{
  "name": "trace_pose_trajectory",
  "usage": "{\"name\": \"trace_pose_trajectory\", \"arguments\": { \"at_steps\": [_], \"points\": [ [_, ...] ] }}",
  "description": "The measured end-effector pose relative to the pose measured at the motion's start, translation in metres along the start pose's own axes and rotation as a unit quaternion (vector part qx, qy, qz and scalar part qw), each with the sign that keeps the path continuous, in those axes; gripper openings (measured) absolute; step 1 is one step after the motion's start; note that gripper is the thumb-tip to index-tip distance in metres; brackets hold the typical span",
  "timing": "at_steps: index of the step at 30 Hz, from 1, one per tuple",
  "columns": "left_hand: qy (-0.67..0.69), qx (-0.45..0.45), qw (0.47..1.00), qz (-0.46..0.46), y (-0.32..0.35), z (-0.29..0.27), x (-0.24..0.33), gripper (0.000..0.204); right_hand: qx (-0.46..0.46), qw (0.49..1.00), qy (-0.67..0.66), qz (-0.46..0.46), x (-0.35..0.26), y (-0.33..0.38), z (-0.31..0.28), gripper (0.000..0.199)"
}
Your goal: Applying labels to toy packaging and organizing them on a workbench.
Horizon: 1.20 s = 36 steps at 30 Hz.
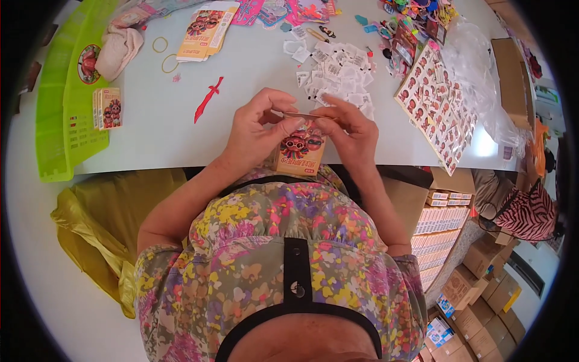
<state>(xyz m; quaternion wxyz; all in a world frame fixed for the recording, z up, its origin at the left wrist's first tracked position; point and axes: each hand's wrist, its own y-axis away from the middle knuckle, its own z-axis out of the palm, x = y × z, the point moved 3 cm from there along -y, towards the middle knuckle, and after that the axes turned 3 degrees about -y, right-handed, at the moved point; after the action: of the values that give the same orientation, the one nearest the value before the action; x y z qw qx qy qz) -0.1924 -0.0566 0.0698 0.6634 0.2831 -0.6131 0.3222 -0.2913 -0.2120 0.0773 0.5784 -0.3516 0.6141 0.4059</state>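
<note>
Between my two hands, at the table's near edge, is a small orange cardboard box (300,154) printed with cartoon figures. My left hand (260,125) pinches its upper left edge between thumb and fingers. My right hand (351,130) grips the upper right edge the same way. A narrow flap or edge shows between the fingertips; what lies inside the box is hidden. Beyond my left hand a red toy sword (208,100) lies on the white table (154,130). Just past my right hand spreads a heap of small white sachets (342,69).
A green plastic basket (57,120) stands at the left, with small boxes (108,108) beside it. Flat cartons (205,33) and rubber bands (169,63) lie farther back. Sticker sheets (437,105), small toys (404,42) and a clear plastic bag (482,84) cover the right side.
</note>
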Motion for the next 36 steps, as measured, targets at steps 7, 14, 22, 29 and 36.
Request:
{"name": "trace_pose_trajectory", "arguments": {
  "at_steps": [7, 14, 22, 29, 36],
  "points": [
    [0.039, -0.101, 0.988, -0.113, -0.012, -0.003, 0.008, 0.009, -0.131, 0.987, -0.03, 0.09, -0.015, -0.016, -0.018, 0.012],
    [0.045, -0.141, 0.982, -0.12, -0.014, -0.006, 0.01, 0.002, -0.149, 0.983, 0.001, 0.11, -0.011, -0.016, -0.02, 0.012],
    [0.003, -0.182, 0.976, -0.119, -0.003, -0.007, 0.007, 0.005, -0.093, 0.986, -0.076, 0.12, -0.008, 0.015, -0.014, 0.016],
    [0.048, -0.195, 0.979, -0.024, -0.004, -0.013, 0.007, 0.03, -0.007, 0.997, -0.074, -0.008, -0.006, 0.022, -0.021, 0.016],
    [-0.014, -0.108, 0.987, 0.121, -0.015, -0.005, 0.006, 0.081, -0.044, 0.943, -0.287, 0.162, -0.002, -0.015, 0.038, 0.014]
  ]
}}
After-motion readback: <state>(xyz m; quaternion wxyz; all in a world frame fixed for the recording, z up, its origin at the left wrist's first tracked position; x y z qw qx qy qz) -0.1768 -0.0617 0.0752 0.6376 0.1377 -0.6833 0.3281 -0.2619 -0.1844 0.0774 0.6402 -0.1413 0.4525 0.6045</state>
